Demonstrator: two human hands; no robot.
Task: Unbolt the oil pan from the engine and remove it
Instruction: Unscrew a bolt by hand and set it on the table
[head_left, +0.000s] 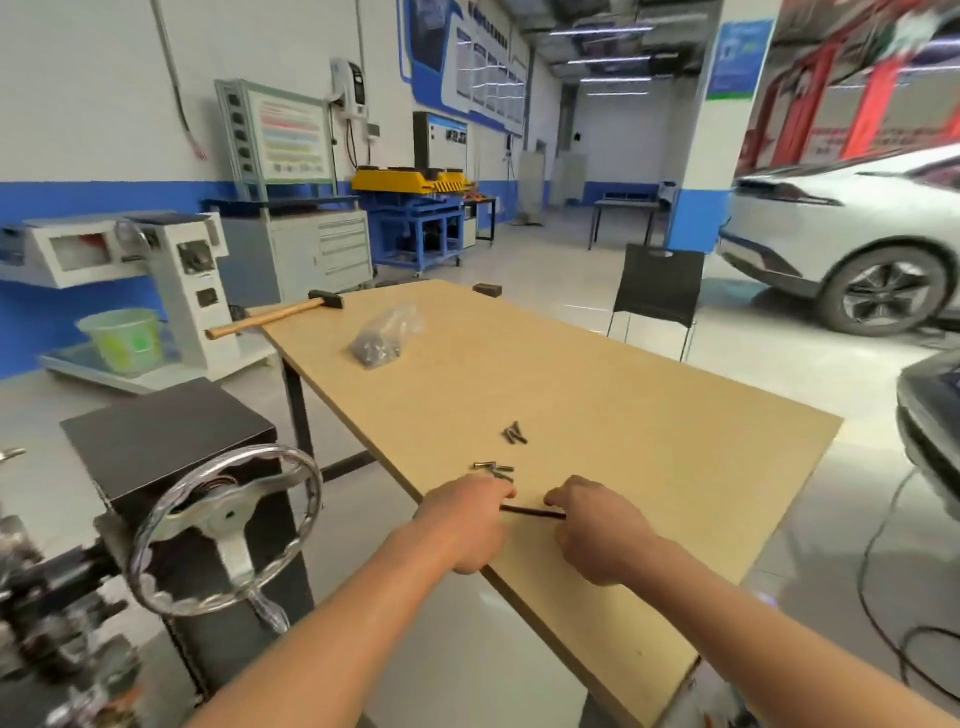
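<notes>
Counter (597, 395) fills centre, running out toward 1 o'clock. Black stand (171, 431) with chrome handwheel (228, 525) at 8 o'clock. Engine (41, 597) blurred at frame edge, 8 o'clock; oil pan can't be made out there. Left hand (467, 525) and right hand (597, 530) at 6 o'clock over near counter edge, each clenched round one end of thin dark rod (532, 512). Hammer (275, 318) and bag of parts (384, 338) at 11 o'clock. Loose bolts (514, 433) on counter just beyond hands.

The tan table (597, 395) bears a hammer (278, 317), a plastic bag (387, 338) of parts, a dark block (487, 289) and loose bolts (514, 434).
</notes>
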